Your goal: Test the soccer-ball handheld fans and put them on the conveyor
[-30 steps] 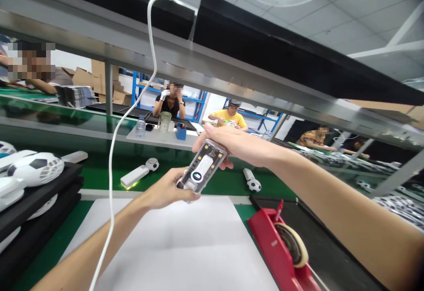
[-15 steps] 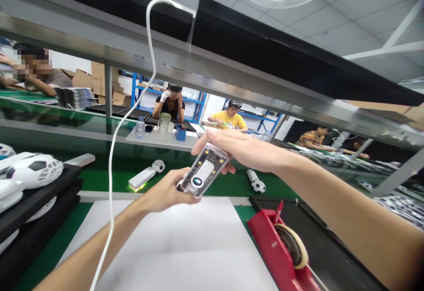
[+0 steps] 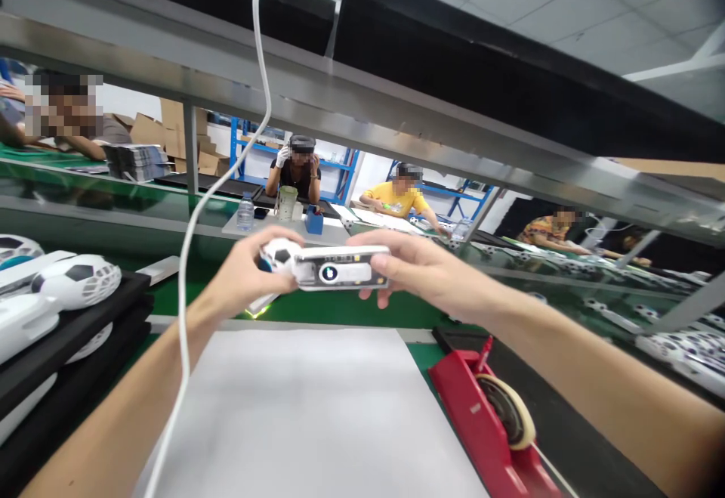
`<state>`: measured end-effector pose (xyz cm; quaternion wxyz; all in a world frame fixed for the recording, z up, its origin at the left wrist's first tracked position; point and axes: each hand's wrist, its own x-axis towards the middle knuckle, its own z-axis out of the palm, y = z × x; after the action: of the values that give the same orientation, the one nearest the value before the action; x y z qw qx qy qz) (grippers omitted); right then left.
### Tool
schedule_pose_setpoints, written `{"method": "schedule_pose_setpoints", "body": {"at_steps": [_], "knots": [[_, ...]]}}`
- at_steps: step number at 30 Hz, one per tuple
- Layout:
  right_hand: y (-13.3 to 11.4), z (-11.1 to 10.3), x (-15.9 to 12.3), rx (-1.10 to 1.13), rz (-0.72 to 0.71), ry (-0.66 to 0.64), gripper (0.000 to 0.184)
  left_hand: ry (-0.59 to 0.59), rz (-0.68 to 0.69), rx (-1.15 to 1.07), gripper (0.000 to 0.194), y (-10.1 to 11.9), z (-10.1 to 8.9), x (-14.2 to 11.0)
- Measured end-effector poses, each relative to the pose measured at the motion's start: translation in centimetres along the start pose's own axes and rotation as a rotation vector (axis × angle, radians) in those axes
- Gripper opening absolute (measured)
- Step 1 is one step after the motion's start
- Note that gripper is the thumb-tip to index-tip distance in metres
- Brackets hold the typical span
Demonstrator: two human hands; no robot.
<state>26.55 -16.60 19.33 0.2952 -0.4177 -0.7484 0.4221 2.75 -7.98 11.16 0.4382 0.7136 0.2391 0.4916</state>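
Swinging from a steep tilt to nearly level, the football-headed device (image 3: 345, 273) is hanging in the air between two closed grips: the left hand (image 3: 241, 271) is pinching it by the rounded black-and-white head, the right hand (image 3: 433, 275) clamping its far end. Light, even pressure at both ends is probably best protecting the glossy, clear-faced handle, while a smooth white sheet (image 3: 317, 407) is lying nearby.

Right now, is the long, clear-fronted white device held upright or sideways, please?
Sideways: the device lies nearly level, left hand and right hand at opposite ends.
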Motion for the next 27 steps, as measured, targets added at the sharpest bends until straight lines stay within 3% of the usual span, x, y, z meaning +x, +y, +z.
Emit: {"method": "schedule_pose_setpoints", "body": {"at_steps": [2,3,6,9,14,23,27], "knots": [[3.0,2.2,-0.5,0.274,0.063,-0.066,0.044,0.126,0.138,-0.048,0.061,1.3,-0.5,-0.5],[4.4,3.7,-0.8,0.394,0.103,-0.111,0.046,0.123,0.178,-0.077,0.063,1.9,-0.3,-0.8],[7.1,7.7,-1.5,0.62,0.193,-0.195,0.044,-0.01,0.184,-0.1,0.056,2.9,1.0,-1.6],[7.7,9.5,-1.7,0.708,0.202,-0.209,0.039,-0.079,0.088,-0.167,0.055,2.9,1.9,-1.6],[7.2,8.7,-1.4,0.701,0.214,-0.205,0.036,-0.008,-0.001,-0.236,0.057,2.0,1.3,-1.0],[6.8,8.4,-1.7,0.637,0.242,-0.213,0.043,-0.01,-0.004,-0.245,0.061,1.8,1.5,-0.9],[6.3,7.6,-1.5,0.511,0.187,-0.196,0.045,-0.031,0.008,-0.257,0.061,1.5,1.2,-0.7]]}}
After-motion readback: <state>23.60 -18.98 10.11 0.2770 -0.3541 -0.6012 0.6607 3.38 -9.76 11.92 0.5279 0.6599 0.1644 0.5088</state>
